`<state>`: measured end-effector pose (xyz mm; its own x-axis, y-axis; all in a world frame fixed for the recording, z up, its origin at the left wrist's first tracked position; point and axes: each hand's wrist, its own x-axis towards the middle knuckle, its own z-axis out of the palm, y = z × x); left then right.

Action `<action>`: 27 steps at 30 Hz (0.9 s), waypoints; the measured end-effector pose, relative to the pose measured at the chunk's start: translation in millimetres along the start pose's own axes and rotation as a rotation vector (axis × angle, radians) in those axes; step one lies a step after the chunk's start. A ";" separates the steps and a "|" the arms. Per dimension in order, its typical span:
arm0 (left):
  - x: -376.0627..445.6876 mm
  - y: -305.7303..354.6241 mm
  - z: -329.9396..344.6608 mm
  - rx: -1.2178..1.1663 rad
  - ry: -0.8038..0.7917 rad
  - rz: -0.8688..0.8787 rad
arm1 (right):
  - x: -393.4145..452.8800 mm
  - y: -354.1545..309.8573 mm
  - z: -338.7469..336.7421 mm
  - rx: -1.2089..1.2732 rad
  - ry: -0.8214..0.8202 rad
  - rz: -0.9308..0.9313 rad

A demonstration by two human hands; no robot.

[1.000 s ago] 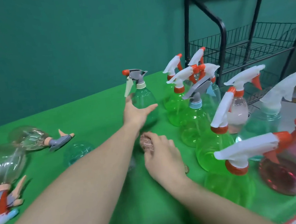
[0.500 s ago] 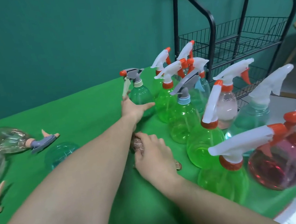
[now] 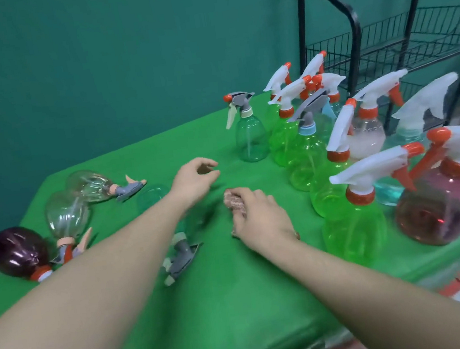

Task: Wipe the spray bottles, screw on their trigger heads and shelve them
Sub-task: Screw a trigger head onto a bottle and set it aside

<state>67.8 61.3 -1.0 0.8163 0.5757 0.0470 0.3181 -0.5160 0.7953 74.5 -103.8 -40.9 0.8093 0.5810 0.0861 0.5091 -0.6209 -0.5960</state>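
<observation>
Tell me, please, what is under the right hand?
The right hand holds a pinkish patterned cloth on the green tablecloth. Only its edge shows; the rest is covered.

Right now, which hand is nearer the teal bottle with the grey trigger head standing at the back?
Left. The left hand hangs just short of the teal bottle, fingers loosely curled, touching nothing. The right hand sits farther back toward the person, gripping the cloth.

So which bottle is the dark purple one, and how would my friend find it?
Start at the green table and go to its left edge, where a few bottles lie on their sides. The dark purple bottle is the one furthest left, nearest the edge. Its neighbours are clear; it alone is dark purple, with an orange collar.
</observation>
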 end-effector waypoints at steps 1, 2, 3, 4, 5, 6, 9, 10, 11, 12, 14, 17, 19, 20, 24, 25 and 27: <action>-9.3 -3.8 -9.6 0.025 -0.020 0.029 | -4.9 -3.0 0.5 0.000 -0.005 -0.013; -18.7 -7.4 -19.5 0.053 -0.045 0.066 | -9.7 -6.2 1.1 0.004 -0.006 -0.030; -27.7 -11.8 -29.8 0.089 -0.073 0.106 | -14.2 -9.6 2.1 0.011 -0.005 -0.047; -36.7 -16.7 -40.0 0.142 -0.106 0.146 | -18.4 -12.8 3.4 0.015 -0.001 -0.063; -46.6 -20.4 -50.5 0.210 -0.148 0.178 | -22.2 -15.9 4.9 0.018 0.004 -0.076; -56.4 -24.3 -60.7 0.282 -0.194 0.190 | -25.3 -19.3 6.7 0.020 0.006 -0.086; -74.2 -39.2 -85.7 0.515 -0.311 0.256 | -30.8 -29.3 12.4 0.027 0.002 -0.114; -74.8 -45.9 -91.9 0.618 -0.347 0.296 | -31.7 -32.1 14.4 0.028 0.001 -0.124; -74.3 -52.5 -98.0 0.720 -0.381 0.329 | -32.0 -34.4 16.2 0.028 -0.002 -0.135; -74.4 -56.5 -103.1 0.820 -0.416 0.349 | -31.7 -36.4 17.8 0.028 -0.007 -0.144; -73.9 -62.1 -110.8 0.993 -0.468 0.383 | -29.7 -39.0 21.6 0.026 -0.018 -0.155; -70.8 -62.2 -111.7 1.187 -0.478 0.461 | -23.8 -39.3 27.5 0.017 -0.025 -0.162; -64.7 -61.1 -108.8 1.289 -0.452 0.485 | -19.4 -38.3 31.7 0.016 -0.033 -0.158; -61.1 -61.2 -106.8 1.328 -0.430 0.497 | -17.9 -37.8 33.7 0.015 -0.037 -0.155; -50.9 -61.3 -101.2 1.364 -0.351 0.516 | -14.9 -33.9 37.5 0.028 -0.042 -0.147; -50.4 -60.9 -100.7 1.350 -0.336 0.503 | -14.7 -33.0 37.2 0.037 -0.040 -0.147; -52.5 -59.4 -100.5 1.331 -0.323 0.466 | -16.2 -31.7 34.8 0.067 -0.032 -0.147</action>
<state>-42.4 125.4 10.1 0.9828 0.1210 -0.1395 0.0550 -0.9130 -0.4043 35.0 -75.2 -51.2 0.7175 0.6799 0.1513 0.5996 -0.4924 -0.6309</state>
